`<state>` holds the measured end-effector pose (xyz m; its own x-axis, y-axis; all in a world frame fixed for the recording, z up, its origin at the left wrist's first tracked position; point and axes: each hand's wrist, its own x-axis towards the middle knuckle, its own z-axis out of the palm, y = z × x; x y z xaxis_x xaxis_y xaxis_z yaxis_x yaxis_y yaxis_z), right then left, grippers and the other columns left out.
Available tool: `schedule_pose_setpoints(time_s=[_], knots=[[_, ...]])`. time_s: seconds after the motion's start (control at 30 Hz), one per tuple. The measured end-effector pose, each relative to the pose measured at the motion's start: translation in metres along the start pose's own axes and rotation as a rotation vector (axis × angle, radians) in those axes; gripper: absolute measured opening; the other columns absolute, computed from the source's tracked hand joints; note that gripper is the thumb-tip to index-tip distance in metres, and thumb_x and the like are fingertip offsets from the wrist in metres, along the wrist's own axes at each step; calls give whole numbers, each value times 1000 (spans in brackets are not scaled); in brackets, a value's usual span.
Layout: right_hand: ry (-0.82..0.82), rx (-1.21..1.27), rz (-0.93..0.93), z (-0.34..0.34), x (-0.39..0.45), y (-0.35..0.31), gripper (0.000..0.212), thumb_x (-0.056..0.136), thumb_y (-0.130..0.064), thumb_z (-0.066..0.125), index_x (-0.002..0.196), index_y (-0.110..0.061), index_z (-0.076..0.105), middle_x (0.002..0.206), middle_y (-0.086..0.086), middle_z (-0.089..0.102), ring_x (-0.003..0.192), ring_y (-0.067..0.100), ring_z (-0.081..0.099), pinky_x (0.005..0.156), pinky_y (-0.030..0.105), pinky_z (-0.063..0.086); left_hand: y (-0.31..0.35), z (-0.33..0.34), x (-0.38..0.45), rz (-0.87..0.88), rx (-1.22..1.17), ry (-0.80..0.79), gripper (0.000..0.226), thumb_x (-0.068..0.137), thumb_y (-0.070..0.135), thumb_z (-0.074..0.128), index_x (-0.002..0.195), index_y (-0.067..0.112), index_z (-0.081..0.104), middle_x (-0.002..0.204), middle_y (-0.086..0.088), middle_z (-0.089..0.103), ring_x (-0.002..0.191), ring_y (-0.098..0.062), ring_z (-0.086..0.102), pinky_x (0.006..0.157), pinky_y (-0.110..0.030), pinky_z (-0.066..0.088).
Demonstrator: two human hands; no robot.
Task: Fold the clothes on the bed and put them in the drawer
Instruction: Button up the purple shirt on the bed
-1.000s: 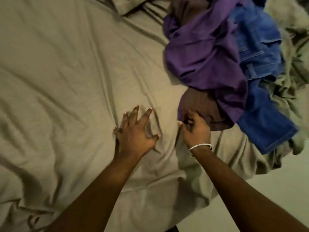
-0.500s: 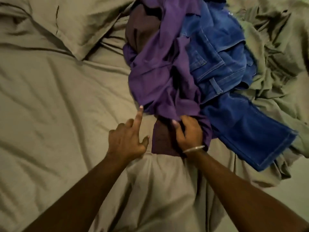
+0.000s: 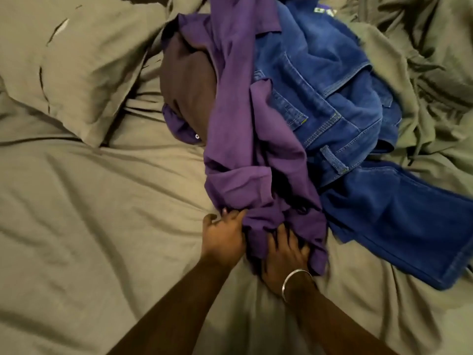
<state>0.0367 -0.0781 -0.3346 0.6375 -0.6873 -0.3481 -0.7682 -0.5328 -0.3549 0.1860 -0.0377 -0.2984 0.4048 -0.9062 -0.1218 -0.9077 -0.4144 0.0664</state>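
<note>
Head view: pile of clothes sits on the bed (image 3: 102, 226), upper centre to right, on an olive sheet. Purple shirt (image 3: 243, 139) drapes down the pile's left-centre; its lower end is bunched at the near edge of the pile. Brown garment (image 3: 189, 85) lies under the shirt on the left, only partly showing. Blue jeans (image 3: 345, 129) lie just right of the shirt, touching it, one leg running out toward the lower right over the sheet.

Left hand (image 3: 222, 237) is at the bunched lower end of the purple shirt, fingers curled into the fabric's left edge: grip is grasping the shirt. Right hand (image 3: 284, 254) is on the same bunch from the near side, fingers dug into the purple cloth, also grasping it; fingertips are partly buried, so the hold's depth is unclear. Silver bangle (image 3: 294, 280) on the right wrist.

Pillow (image 3: 76, 65) in matching olive case sits upper left, well apart from the hands. Crumpled olive blanket (image 3: 422, 60) fills the upper right, beside the jeans.
</note>
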Motion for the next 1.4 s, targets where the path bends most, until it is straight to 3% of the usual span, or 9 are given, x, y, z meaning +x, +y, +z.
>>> schedule_pose_setpoints(time_s=[0.37, 0.5, 0.6, 0.73, 0.9, 1.03, 1.2, 1.3, 1.4], knots=[[325, -79, -111, 34, 19, 6, 73, 52, -60, 43, 112, -19, 47, 120, 13, 42, 81, 35, 69, 45, 44, 53, -35, 87, -2, 417, -141, 454, 25, 77, 37, 53, 99, 25, 55, 88, 1, 67, 78, -23, 53, 79, -35, 39], [428, 4, -98, 22, 6, 5, 77, 74, -68, 41, 130, -16, 42, 135, 13, 43, 109, 38, 63, 74, 61, 52, -44, 95, -3, 451, -296, 551, 29, 68, 31, 53, 96, 23, 52, 93, 2, 54, 77, -24, 47, 81, -35, 39], [544, 561, -129, -8, -11, -3, 82, 81, -80, 40, 144, -28, 30, 147, 9, 38, 137, 32, 40, 106, 60, 34, -44, 79, -4, 500, -442, 549, 39, 60, 27, 48, 98, 18, 52, 85, -6, 62, 83, -26, 50, 86, -36, 38], [823, 436, 21, -63, -8, -58, 93, 69, -88, 52, 140, -30, 44, 135, 3, 45, 127, 26, 47, 100, 57, 41, -47, 62, -11, 534, -550, 537, 29, 71, 25, 50, 98, 21, 57, 85, -3, 60, 85, -26, 54, 85, -37, 37], [452, 243, 310, -77, 23, -131, 109, 70, -64, 74, 155, -27, 16, 150, 7, 44, 135, 32, 44, 107, 50, 39, -41, 29, -49, 628, -716, 371, 26, 78, 30, 53, 92, 20, 73, 89, -3, 72, 83, -23, 63, 82, -36, 43], [603, 306, 420, -59, -20, -140, 14, 91, -22, 56, 100, -21, 67, 101, 16, 68, 97, 39, 63, 80, 36, 48, -51, 5, -111, 561, -979, 52, 17, 74, 37, 52, 80, 29, 66, 86, 4, 67, 79, -15, 61, 76, -32, 48], [844, 739, 330, -50, -133, -151, 21, 76, -20, 50, 74, -13, 70, 72, 0, 69, 75, 11, 62, 67, 18, 46, -39, -63, -130, -161, -1688, 239, 22, 75, 26, 64, 97, 25, 63, 107, -8, 65, 99, -21, 60, 90, -35, 46], [925, 956, 260, -30, -198, -158, 9, 70, -13, 59, 66, -17, 64, 55, -7, 64, 54, -11, 55, 61, 8, 41, -28, -71, -140, -400, -1556, -37, 68, 85, 32, 73, 143, 15, 44, 142, -14, 48, 129, -33, 45, 104, -36, 34], [875, 1035, 324, 7, -234, -131, 14, 68, -9, 59, 54, -9, 62, 54, -3, 54, 47, -1, 46, 59, 27, 40, -19, -60, -145, -389, -1588, -403, 83, 67, 47, 77, 136, 9, 50, 132, -9, 58, 116, -32, 57, 104, -39, 43]])
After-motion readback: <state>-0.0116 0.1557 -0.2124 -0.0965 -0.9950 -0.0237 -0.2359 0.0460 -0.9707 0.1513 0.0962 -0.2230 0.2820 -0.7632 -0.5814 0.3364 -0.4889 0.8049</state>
